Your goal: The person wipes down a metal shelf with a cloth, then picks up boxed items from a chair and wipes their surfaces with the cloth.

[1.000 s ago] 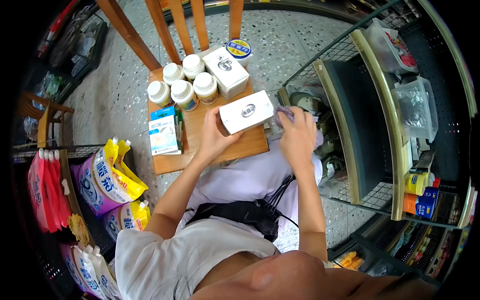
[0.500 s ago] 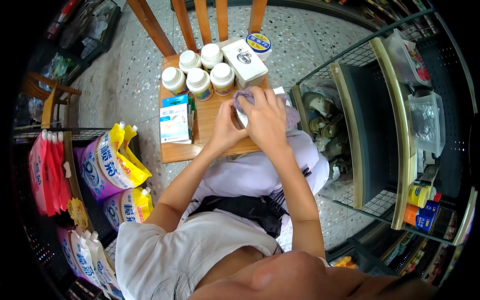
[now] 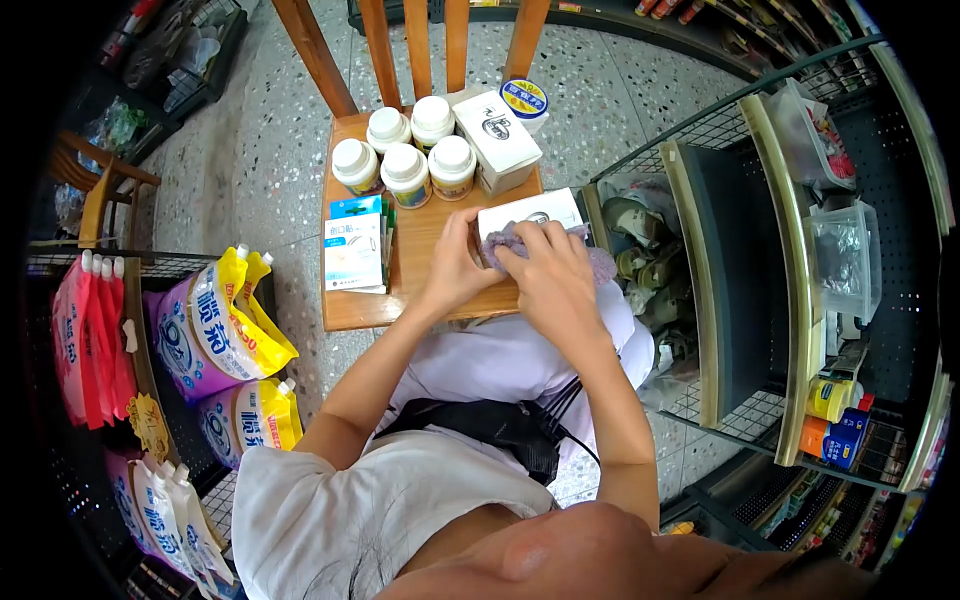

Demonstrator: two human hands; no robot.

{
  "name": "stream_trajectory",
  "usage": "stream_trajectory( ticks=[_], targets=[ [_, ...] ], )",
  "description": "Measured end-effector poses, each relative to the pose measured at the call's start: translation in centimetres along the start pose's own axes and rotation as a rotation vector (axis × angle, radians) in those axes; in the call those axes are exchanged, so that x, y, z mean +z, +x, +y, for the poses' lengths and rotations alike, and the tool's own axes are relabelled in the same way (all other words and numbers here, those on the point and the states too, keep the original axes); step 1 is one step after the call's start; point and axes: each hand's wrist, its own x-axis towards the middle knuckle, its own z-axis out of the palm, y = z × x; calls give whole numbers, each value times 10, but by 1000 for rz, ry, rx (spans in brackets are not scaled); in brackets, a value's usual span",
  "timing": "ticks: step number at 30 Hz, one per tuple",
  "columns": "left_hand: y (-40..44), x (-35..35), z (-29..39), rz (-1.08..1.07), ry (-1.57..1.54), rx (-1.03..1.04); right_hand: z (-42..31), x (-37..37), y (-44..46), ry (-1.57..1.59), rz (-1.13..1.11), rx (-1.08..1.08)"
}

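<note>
A white box [image 3: 557, 203] with a dark printed mark is at the right front of the wooden chair seat [image 3: 415, 250]. My left hand [image 3: 462, 265] grips its left side, thumb and fingers bent around it. In my right hand [image 3: 556, 282] is a crumpled purple cloth [image 3: 602, 266], pressed against the box's face. Behind the box stands another, similar white box [image 3: 497, 135], beside several white-capped bottles [image 3: 404, 165] and a round blue-and-yellow-lidded tub [image 3: 524, 97]. Flat packets of adhesive bandages [image 3: 353, 255] lie stacked to the left of my left hand.
Metal shelving [image 3: 735, 270] stands close on the right, holding clear plastic bins [image 3: 845, 260] and small yellow and blue packages [image 3: 848, 435]. On the left, a rack carries large detergent pouches [image 3: 215, 325] and pink pouches [image 3: 95, 340]. Speckled tile floor [image 3: 260, 190] surrounds the chair.
The box has tilted so that its printed face shows. My right hand and the cloth have moved down and right across it, while my left hand stays at its left side.
</note>
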Motion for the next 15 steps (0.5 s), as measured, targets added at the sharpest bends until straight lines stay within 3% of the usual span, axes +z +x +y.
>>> stream_trajectory(
  ticks=[7, 11, 13, 15],
  targets=[
    [0, -2, 9, 21, 67, 66, 13, -32, -11, 63, -84, 111],
    [0, 5, -2, 26, -68, 40, 10, -14, 5, 92, 104, 89],
    [1, 0, 7, 21, 21, 43, 1, 0, 19, 93, 178, 38],
    [0, -3, 13, 30, 56, 38, -3, 17, 28, 45, 125, 52]
  ],
)
